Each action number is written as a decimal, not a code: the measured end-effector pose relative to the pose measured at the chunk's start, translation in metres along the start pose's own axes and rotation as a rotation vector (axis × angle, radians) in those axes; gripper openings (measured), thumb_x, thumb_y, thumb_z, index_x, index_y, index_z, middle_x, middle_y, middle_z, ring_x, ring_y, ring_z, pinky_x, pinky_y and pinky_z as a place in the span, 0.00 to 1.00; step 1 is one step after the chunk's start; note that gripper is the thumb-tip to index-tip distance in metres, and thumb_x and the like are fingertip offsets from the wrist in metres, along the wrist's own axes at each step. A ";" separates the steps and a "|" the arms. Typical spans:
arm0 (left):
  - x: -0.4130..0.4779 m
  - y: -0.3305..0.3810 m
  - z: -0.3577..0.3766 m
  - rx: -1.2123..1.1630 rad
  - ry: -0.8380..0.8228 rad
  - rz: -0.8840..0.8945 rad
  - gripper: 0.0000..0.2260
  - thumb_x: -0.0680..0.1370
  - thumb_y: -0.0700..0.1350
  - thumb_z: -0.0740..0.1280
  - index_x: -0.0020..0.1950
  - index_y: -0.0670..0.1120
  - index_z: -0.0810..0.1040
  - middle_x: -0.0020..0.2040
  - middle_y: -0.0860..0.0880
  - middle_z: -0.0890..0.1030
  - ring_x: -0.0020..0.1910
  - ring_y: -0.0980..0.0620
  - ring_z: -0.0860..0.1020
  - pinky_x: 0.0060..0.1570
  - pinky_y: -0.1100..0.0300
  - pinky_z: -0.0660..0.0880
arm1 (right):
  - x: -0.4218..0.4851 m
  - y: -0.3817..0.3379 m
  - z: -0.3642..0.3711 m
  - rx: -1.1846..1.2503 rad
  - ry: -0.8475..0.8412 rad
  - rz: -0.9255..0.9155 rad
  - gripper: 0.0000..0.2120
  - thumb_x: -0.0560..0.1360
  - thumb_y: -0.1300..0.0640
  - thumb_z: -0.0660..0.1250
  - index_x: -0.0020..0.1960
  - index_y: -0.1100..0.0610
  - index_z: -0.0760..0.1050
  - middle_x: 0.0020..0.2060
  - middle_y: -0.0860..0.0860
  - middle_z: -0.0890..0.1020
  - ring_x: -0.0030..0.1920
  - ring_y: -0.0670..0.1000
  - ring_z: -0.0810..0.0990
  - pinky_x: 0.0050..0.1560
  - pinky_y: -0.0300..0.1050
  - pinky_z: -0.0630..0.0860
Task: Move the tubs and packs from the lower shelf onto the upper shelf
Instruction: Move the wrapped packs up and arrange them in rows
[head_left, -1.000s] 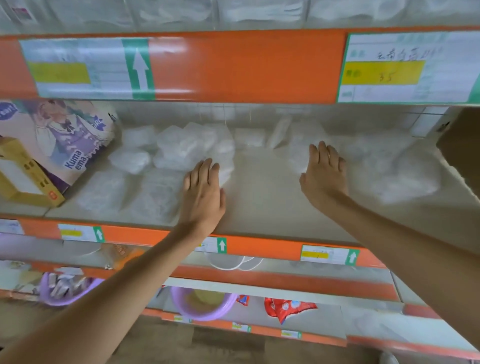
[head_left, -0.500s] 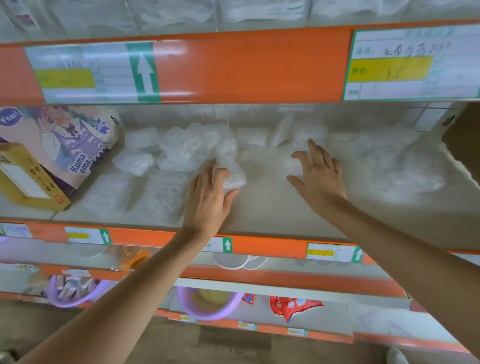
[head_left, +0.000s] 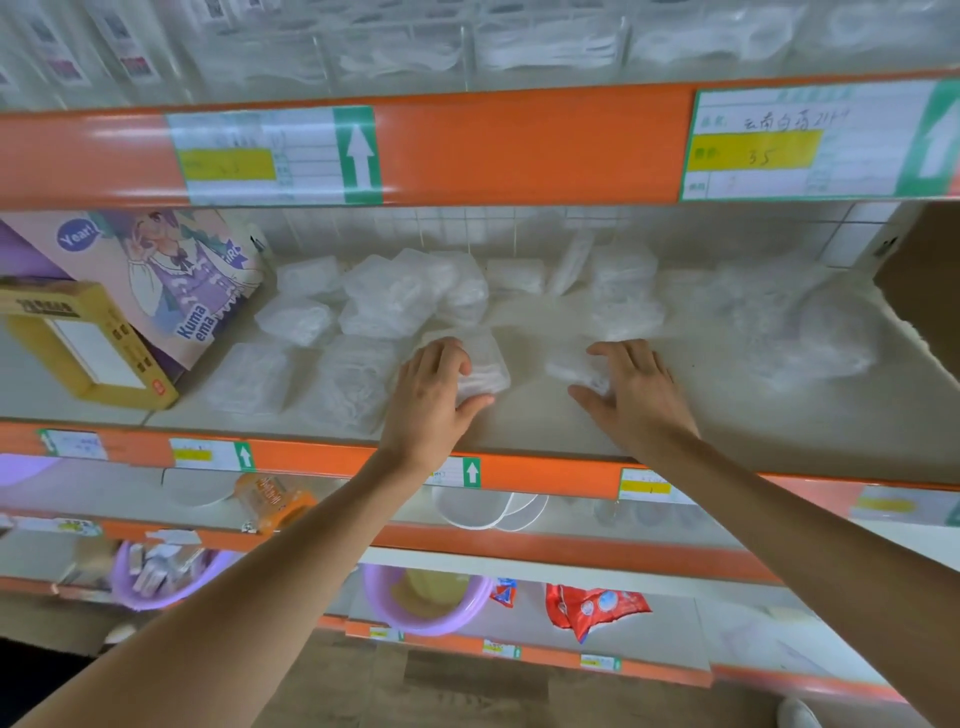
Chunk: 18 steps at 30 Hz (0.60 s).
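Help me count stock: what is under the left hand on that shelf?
A clear tub of white items, gripped by the left hand, resting on the shelf. The hand covers the tub's near left part.

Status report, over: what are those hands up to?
Left hand grips clear tub. Right hand grips clear pack. Both on the shelf. Other packs crowd alongside.

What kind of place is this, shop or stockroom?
Likely a small retail shop: orange shelf rails carry price labels with handwritten figures, and the shelves hold clear packs and a printed box.
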<state>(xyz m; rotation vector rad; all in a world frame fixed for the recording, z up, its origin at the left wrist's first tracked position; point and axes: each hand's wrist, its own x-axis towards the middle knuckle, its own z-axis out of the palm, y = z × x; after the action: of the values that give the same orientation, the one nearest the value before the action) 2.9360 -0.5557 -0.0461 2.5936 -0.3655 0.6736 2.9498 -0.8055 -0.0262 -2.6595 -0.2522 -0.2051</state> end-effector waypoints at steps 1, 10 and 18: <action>-0.003 0.002 -0.003 -0.006 -0.021 -0.014 0.20 0.67 0.46 0.79 0.49 0.43 0.71 0.51 0.44 0.77 0.49 0.43 0.76 0.50 0.59 0.65 | -0.003 -0.002 -0.002 0.027 -0.021 0.016 0.26 0.74 0.49 0.72 0.69 0.54 0.70 0.63 0.55 0.72 0.64 0.59 0.71 0.61 0.50 0.68; -0.033 0.031 -0.052 -0.084 -0.094 -0.040 0.30 0.66 0.46 0.81 0.62 0.44 0.71 0.57 0.42 0.76 0.50 0.38 0.79 0.50 0.49 0.76 | -0.048 -0.021 -0.036 0.074 -0.009 0.004 0.29 0.69 0.52 0.75 0.67 0.53 0.71 0.62 0.50 0.72 0.61 0.56 0.75 0.50 0.43 0.69; -0.059 0.044 -0.109 -0.117 -0.190 -0.043 0.30 0.68 0.50 0.79 0.65 0.43 0.72 0.61 0.48 0.78 0.58 0.46 0.78 0.54 0.62 0.68 | -0.095 -0.056 -0.068 0.087 0.027 -0.076 0.28 0.68 0.44 0.75 0.65 0.50 0.71 0.60 0.46 0.73 0.60 0.51 0.76 0.51 0.46 0.75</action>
<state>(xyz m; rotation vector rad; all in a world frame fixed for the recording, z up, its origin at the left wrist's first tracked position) 2.8275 -0.5351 0.0246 2.5515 -0.3937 0.3803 2.8389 -0.8005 0.0405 -2.5615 -0.3458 -0.2480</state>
